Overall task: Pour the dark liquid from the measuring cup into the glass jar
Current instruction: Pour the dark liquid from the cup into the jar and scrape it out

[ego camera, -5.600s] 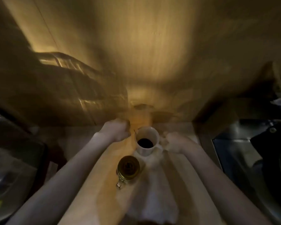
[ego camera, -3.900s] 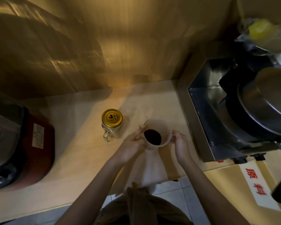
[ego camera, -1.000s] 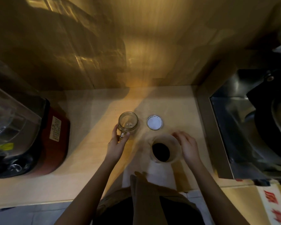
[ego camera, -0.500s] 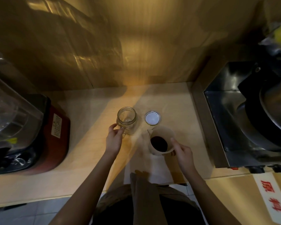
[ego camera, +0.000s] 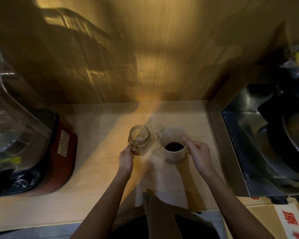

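On counter (ego camera: 97, 169): left hand (ego camera: 126, 158) pinches jar (ego camera: 139, 138) handle, likely steadying the open mouth. Right hand (ego camera: 199, 155), fingers curled around cup (ego camera: 173, 145), spout facing jar; dark liquid inside, unpoured.

Red-based blender (ego camera: 41, 152) far left — steel sink (ego camera: 259, 144) far right.

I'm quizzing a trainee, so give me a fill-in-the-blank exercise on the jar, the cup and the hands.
1. The left hand holds the glass jar by its ____.
2. The jar has no ____ on it.
3. The measuring cup is gripped by the ____ hand.
4. The cup's spout points toward the ____.

Missing words: handle; lid; right; jar
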The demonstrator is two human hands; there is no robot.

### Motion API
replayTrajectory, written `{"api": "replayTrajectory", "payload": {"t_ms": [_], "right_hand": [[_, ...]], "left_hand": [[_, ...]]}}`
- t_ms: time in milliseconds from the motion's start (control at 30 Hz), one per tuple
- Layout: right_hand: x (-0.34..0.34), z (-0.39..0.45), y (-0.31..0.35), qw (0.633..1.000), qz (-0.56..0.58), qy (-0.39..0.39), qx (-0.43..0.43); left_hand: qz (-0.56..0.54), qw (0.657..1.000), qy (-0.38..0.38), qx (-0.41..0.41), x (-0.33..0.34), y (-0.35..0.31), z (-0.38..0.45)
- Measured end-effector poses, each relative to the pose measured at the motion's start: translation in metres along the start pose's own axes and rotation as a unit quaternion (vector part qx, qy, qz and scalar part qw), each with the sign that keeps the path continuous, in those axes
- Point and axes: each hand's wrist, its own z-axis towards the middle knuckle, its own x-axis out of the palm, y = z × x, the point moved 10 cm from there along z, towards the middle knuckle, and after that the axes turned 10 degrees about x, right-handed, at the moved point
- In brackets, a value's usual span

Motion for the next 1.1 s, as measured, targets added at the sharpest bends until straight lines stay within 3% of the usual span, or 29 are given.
{"api": "replayTrajectory", "payload": {"t_ms": [200, 400, 533, 667, 800, 933, 1100], "right_hand": [[-0.005, 0.019, 0.039, 0.996, -0.043, -0.049, -0.059], [-0.007, 0.049, 0.075, 0.99, -0.12, -0.007, -0.069], [0.0, 0.056, 0.109, 0.982, -0.17, 0.034, -0.073], [-0.003, 0.058, 0.16, 0.988, -0.127, 0.027, -0.082], [0.0, 0.05, 0.216, 0.974, -0.127, 0.021, -0.185], [0.011, 0.028, 0.266, 0.951, -0.128, 0.03, -0.279], [0.021, -0.011, 0.321, 0.893, -0.217, -0.043, -0.391]], "left_hand": [[-0.034, 0.999, -0.002, -0.023, -0.002, -0.009, 0.013], [-0.003, 0.999, 0.006, -0.041, -0.006, -0.03, 0.036], [-0.003, 0.999, 0.03, -0.023, -0.008, -0.055, 0.042], [0.016, 0.999, 0.039, 0.034, -0.013, -0.111, 0.038], [0.089, 0.984, 0.012, 0.155, -0.031, -0.179, 0.026], [0.086, 0.979, 0.003, 0.187, -0.036, -0.219, 0.011], [0.128, 0.96, -0.025, 0.25, -0.037, -0.256, -0.01]]}}
